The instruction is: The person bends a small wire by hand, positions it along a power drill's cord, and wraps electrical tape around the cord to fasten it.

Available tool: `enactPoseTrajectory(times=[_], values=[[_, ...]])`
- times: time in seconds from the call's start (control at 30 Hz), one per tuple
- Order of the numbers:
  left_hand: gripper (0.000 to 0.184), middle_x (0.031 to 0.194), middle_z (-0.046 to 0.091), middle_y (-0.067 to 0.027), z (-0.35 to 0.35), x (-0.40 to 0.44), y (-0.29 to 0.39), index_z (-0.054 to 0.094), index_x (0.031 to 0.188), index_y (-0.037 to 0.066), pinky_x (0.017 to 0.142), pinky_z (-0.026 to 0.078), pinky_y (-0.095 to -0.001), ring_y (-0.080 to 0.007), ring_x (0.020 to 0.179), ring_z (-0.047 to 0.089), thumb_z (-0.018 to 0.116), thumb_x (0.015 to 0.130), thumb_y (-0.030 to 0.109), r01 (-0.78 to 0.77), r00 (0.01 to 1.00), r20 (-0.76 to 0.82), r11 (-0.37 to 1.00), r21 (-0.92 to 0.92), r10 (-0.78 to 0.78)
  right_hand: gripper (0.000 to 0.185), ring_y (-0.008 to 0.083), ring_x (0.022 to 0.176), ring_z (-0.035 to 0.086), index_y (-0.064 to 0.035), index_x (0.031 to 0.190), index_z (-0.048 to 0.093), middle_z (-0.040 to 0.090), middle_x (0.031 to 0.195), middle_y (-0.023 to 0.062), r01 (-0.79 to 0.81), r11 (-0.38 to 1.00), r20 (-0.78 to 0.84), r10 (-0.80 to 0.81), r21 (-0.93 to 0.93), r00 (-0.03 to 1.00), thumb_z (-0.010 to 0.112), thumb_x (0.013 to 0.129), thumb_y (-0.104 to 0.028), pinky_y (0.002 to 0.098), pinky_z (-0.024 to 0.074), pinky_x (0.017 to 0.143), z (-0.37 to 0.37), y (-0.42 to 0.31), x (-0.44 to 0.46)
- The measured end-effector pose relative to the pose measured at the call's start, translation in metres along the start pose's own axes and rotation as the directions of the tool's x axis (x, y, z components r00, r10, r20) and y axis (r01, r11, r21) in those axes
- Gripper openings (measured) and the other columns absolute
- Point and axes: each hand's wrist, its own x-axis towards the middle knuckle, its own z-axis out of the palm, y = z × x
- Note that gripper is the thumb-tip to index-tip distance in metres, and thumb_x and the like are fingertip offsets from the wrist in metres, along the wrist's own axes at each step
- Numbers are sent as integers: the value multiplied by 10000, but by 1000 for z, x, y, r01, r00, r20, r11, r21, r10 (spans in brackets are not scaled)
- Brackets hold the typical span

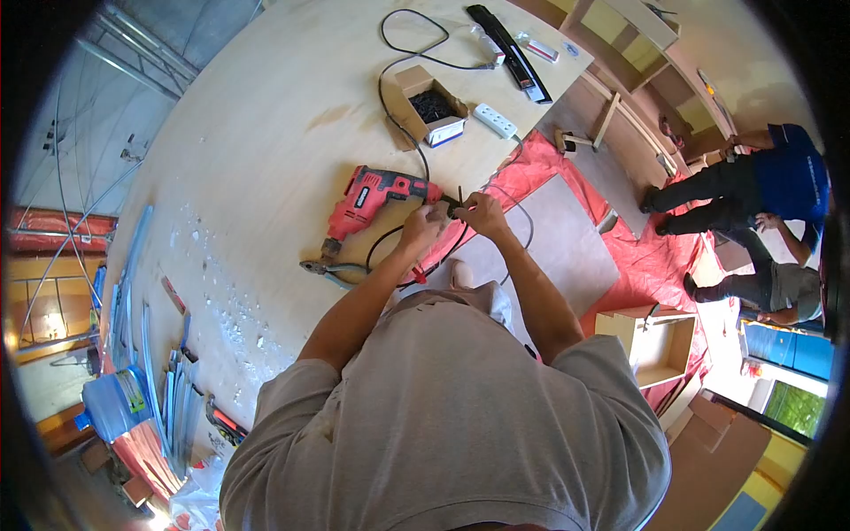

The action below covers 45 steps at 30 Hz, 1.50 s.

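Observation:
My left hand [424,228] is closed at the table edge, by the handle end of a red and black power drill [370,199]. Close beside it, my right hand [482,215] has its fingers pinched together. Between the fingertips is a small dark piece [453,207] with a thin dark end sticking up; its kind is too small to make out. A black cord [375,246] loops below the hands. The drill lies on its side on the pale table [274,159]. Pliers [326,267] rest near its chuck, beside my left forearm.
An open box of dark screws [432,108], a white power strip [494,120] and a long black strip [509,53] lie on the table's far part. Red sheeting [639,270] covers floor to the right. Two people stand there near a wooden box [645,347].

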Motion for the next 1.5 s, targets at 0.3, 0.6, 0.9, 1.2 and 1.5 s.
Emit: enactPoseTrajectory(times=[0.3, 0.6, 0.9, 1.2, 1.5], values=[[137, 845, 644, -84, 13, 8, -32, 588, 936, 41, 705, 508, -278, -181, 785, 642, 469, 931, 108, 446, 879, 415, 708, -548, -232, 385, 215, 750, 657, 23, 848, 661, 676, 795, 130, -73, 988, 30, 69, 135, 997, 796, 675, -293, 337, 512, 682, 3, -3, -38], [211, 954, 652, -143, 4, 3, -33, 574, 1071, -10, 845, 520, -331, -250, 891, 659, 460, 937, 108, 462, 852, 504, 650, -604, -137, 372, 150, 634, 636, 57, 908, 617, 651, 759, 122, -270, 871, 240, 182, 410, 953, 800, 733, -214, 269, 516, 572, 34, 31, -14], [244, 1086, 618, -195, 1, 0, -45, 541, 1129, -65, 874, 532, -336, -274, 966, 646, 476, 920, 42, -23, 913, 370, 925, -379, 174, 365, 146, 673, 602, 44, 929, 631, 643, 785, 90, -299, 914, 256, 230, 276, 939, 800, 728, -209, 282, 491, 602, 24, 17, -12], [263, 1067, 627, -208, 1, 2, -26, 535, 1131, -92, 894, 538, -347, -312, 964, 653, 492, 908, 40, 445, 866, 479, 664, -601, -147, 411, 173, 697, 626, 24, 918, 622, 648, 783, 94, -242, 951, 216, 200, 190, 956, 797, 714, -288, 303, 501, 611, 40, 34, -4], [279, 1078, 623, -189, -1, -7, -21, 500, 1187, -50, 855, 541, -361, -290, 944, 662, 478, 936, 68, 444, 889, 405, 613, -653, -213, 357, 193, 834, 636, -3, 1081, 594, 654, 940, 104, -406, 365, 255, 395, 838, 882, 661, 861, -276, 301, 511, 714, 43, 41, -60]])
